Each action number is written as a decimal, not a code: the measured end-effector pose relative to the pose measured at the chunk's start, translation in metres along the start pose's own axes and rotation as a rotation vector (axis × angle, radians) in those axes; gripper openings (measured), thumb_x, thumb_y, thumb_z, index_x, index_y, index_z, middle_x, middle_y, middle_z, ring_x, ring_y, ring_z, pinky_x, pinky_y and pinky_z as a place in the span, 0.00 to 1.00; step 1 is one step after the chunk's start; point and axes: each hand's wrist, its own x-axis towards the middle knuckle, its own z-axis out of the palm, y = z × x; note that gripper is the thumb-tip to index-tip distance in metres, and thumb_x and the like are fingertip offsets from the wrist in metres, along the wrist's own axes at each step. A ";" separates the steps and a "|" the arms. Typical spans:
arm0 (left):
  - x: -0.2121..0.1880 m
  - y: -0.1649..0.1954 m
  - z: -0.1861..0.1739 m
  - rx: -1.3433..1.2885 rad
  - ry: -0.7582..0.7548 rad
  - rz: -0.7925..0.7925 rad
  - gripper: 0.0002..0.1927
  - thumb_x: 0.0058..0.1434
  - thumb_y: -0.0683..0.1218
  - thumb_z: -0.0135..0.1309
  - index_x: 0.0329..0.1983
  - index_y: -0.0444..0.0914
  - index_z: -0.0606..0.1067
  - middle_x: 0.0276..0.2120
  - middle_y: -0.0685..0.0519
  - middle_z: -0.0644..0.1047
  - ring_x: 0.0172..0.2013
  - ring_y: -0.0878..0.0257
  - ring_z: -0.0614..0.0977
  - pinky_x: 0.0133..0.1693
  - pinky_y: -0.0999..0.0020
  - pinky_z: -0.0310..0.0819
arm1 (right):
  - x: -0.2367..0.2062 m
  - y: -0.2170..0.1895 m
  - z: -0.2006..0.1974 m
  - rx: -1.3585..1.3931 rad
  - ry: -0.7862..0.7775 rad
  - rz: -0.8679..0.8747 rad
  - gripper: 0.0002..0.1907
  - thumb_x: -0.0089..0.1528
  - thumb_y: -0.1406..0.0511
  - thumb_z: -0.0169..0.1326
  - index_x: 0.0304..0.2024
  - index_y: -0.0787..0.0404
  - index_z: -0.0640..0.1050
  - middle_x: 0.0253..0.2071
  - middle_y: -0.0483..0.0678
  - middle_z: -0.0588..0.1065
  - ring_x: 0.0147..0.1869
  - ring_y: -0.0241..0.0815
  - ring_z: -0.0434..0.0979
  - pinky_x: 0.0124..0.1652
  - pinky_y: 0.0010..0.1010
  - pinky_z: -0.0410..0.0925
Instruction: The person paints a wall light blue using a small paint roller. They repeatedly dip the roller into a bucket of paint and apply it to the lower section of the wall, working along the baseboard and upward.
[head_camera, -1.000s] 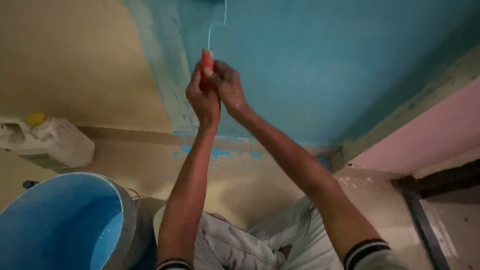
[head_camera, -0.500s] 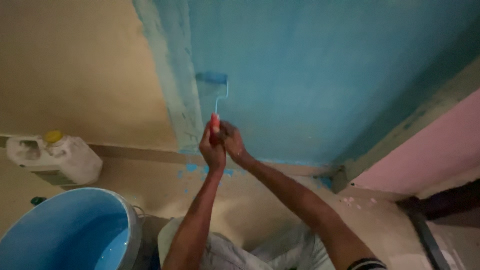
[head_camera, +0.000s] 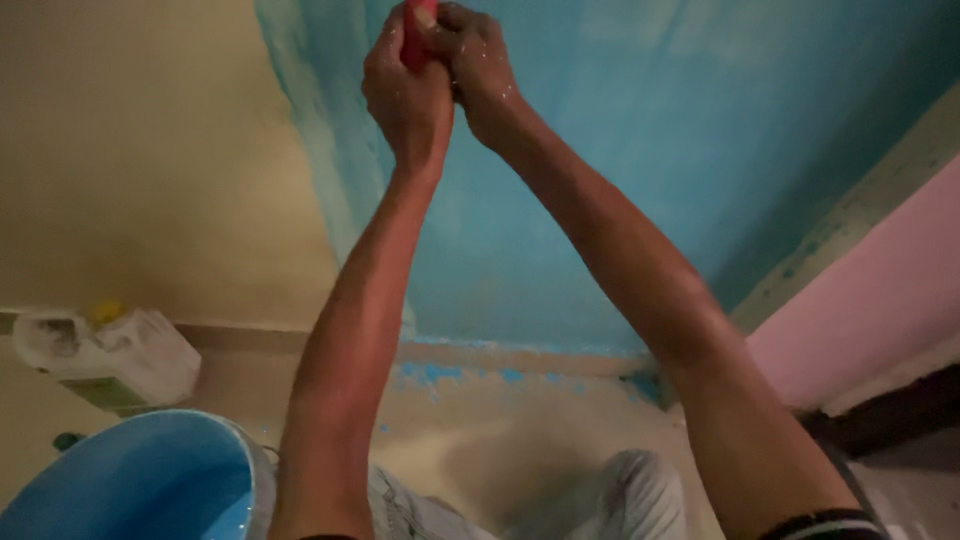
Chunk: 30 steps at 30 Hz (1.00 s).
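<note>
The red handle (head_camera: 420, 35) stands near the top edge of the view, gripped between both hands and pointing up out of frame, so its long axis runs roughly up the wall; whatever it carries above is cut off by the frame. The left hand (head_camera: 405, 100) wraps the handle from the left and lower down, fingers curled tight about it. The right hand (head_camera: 475, 70) closes over it from the right and slightly higher, pressed against the left, so the two are clasped together around the same grip. Both arms reach up and forward, nearly straight, converging at the handle.

Behind the hands the blue-painted wall (head_camera: 620, 180) fills the middle of the view. Its left edge meets the bare beige wall (head_camera: 140, 170) in a ragged vertical border just left of the hands. To the right a pale band slants down toward a pink wall (head_camera: 880, 300).

Well below, at lower left, sits a blue bucket (head_camera: 130, 480) with blue paint inside, and beyond it a white jug with a yellow cap (head_camera: 110, 355) stands against the skirting. Blue spatters mark the floor (head_camera: 500, 420) at the wall's foot.
</note>
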 end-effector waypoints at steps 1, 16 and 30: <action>-0.003 0.000 0.000 0.026 0.007 0.007 0.14 0.70 0.52 0.50 0.53 0.45 0.80 0.42 0.53 0.86 0.44 0.61 0.87 0.45 0.64 0.82 | -0.003 0.001 -0.001 -0.046 -0.007 -0.008 0.19 0.68 0.61 0.52 0.50 0.75 0.77 0.40 0.57 0.78 0.39 0.49 0.78 0.37 0.41 0.71; -0.201 -0.158 -0.104 -0.257 0.034 -0.180 0.18 0.75 0.48 0.50 0.65 0.41 0.74 0.60 0.46 0.77 0.58 0.56 0.79 0.58 0.61 0.77 | -0.186 0.223 0.044 -0.009 -0.059 0.248 0.21 0.67 0.60 0.54 0.55 0.70 0.74 0.49 0.54 0.77 0.50 0.43 0.78 0.52 0.35 0.74; 0.041 -0.030 -0.032 0.116 0.050 0.111 0.14 0.60 0.38 0.51 0.48 0.38 0.79 0.38 0.49 0.85 0.41 0.56 0.88 0.48 0.63 0.83 | 0.044 0.013 0.026 -0.064 -0.134 -0.109 0.14 0.66 0.62 0.56 0.36 0.69 0.77 0.29 0.49 0.73 0.29 0.41 0.70 0.28 0.36 0.64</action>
